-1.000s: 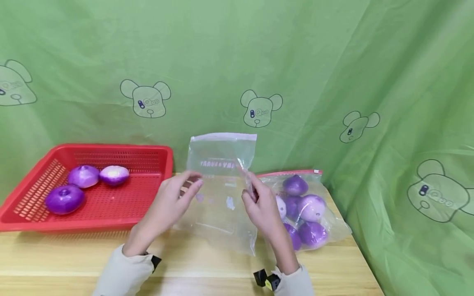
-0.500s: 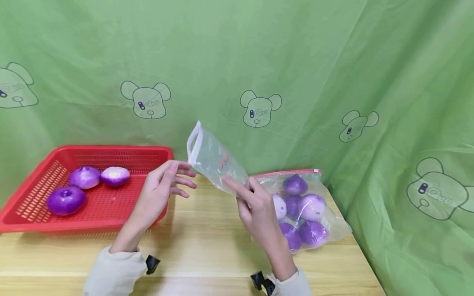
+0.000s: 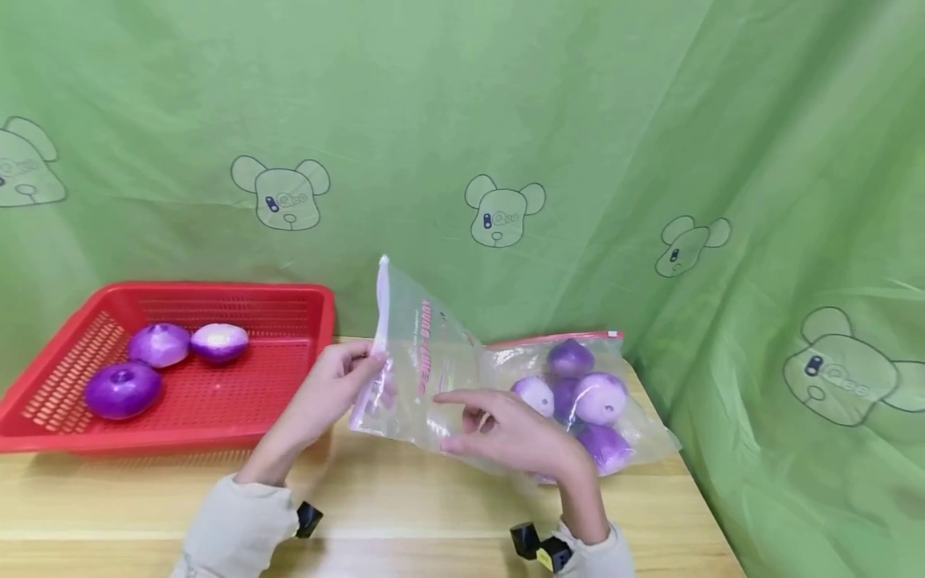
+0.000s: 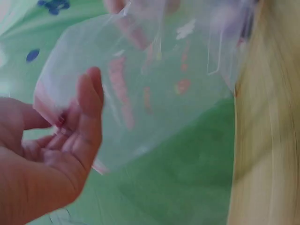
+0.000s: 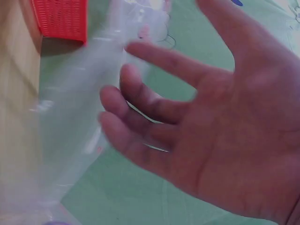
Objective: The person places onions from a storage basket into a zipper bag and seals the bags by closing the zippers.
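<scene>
In the head view my left hand (image 3: 325,393) pinches the zip edge of a clear plastic zip bag (image 3: 412,345) between thumb and fingers. The bag hangs tilted, with pink lettering on its side and nothing inside. My right hand (image 3: 516,425) is at the bag's lower right, index finger extended and the other fingers loosely bent. Its fingers (image 5: 161,63) are spread apart in the right wrist view, gripping nothing, with the film beside them. From the left wrist, the bag (image 4: 164,108) spreads out beyond the left fingertips.
A red plastic basket (image 3: 238,409) at the left holds three purple onions (image 3: 123,390). To the right lies another clear zip bag (image 3: 646,437) with a red zip and several purple onions (image 3: 602,399) inside. Green curtain (image 3: 405,96) hangs behind the wooden table (image 3: 405,514).
The bag swings from upright to tilted, and its mouth now faces left. My left hand has taken its zip edge. My right hand has let go and turned with the fingers pointing left.
</scene>
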A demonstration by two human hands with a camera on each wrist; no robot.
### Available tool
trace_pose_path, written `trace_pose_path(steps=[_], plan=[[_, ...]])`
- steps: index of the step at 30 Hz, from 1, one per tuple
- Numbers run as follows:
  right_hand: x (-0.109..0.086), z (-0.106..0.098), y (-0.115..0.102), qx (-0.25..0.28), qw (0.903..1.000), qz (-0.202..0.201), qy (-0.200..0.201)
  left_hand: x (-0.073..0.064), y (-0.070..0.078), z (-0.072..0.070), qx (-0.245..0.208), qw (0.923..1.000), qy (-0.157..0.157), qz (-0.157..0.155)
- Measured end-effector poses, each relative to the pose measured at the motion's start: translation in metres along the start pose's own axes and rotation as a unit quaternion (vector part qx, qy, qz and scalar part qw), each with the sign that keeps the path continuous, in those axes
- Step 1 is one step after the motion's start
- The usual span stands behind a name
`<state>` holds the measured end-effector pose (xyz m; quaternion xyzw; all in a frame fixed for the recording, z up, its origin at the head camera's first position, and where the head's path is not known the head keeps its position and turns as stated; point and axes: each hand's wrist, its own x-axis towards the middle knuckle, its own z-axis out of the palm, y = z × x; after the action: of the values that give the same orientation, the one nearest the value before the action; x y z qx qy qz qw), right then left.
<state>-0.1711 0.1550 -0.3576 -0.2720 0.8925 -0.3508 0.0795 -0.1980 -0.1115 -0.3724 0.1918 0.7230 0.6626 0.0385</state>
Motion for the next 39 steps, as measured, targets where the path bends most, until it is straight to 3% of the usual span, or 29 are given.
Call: trace_pose_path(steps=[3, 6, 8, 11, 13, 16, 22, 25, 28, 31, 34, 37, 39], plan=[[0.006, 0.006, -0.007, 0.022, 0.9977, -0.005, 0.065, -0.005, 0.007, 0.015, 0.030, 0.9985, -0.017, 0.042], [0.010, 0.013, -0.021, 0.053, 0.9887, -0.022, 0.139, -0.012, 0.013, 0.030, 0.066, 0.9929, -0.021, 0.097], [0.011, 0.017, -0.031, 0.072, 0.9837, -0.032, 0.162, -0.015, 0.015, 0.038, 0.089, 0.9853, -0.018, 0.145], [0.009, 0.021, -0.043, 0.089, 0.9796, -0.038, 0.176, -0.018, 0.017, 0.046, 0.130, 0.9672, -0.004, 0.218], [0.008, 0.023, -0.048, 0.097, 0.9773, -0.035, 0.185, -0.019, 0.017, 0.049, 0.148, 0.9568, 0.001, 0.250], [0.008, 0.025, -0.052, 0.113, 0.9717, -0.030, 0.205, -0.019, 0.016, 0.050, 0.164, 0.9502, 0.014, 0.264], [0.007, 0.023, -0.051, 0.124, 0.9518, -0.021, 0.280, -0.019, 0.015, 0.050, 0.168, 0.9502, 0.025, 0.262], [0.004, 0.017, -0.048, 0.082, 0.9433, -0.034, 0.320, -0.018, 0.018, 0.045, 0.189, 0.9364, 0.096, 0.280], [0.001, 0.011, -0.044, 0.013, 0.9333, -0.071, 0.352, -0.016, 0.020, 0.037, 0.213, 0.9132, 0.196, 0.287], [-0.001, 0.008, -0.042, -0.056, 0.9161, -0.101, 0.384, -0.014, 0.022, 0.032, 0.222, 0.8995, 0.237, 0.292], [-0.003, 0.009, -0.043, -0.094, 0.9059, -0.095, 0.402, -0.013, 0.022, 0.031, 0.255, 0.8910, 0.214, 0.309], [-0.004, 0.011, -0.046, -0.109, 0.9083, -0.064, 0.399, -0.013, 0.020, 0.034, 0.305, 0.8769, 0.169, 0.331], [-0.005, 0.010, -0.047, -0.118, 0.9108, -0.043, 0.393, -0.013, 0.018, 0.036, 0.338, 0.8698, 0.147, 0.328]])
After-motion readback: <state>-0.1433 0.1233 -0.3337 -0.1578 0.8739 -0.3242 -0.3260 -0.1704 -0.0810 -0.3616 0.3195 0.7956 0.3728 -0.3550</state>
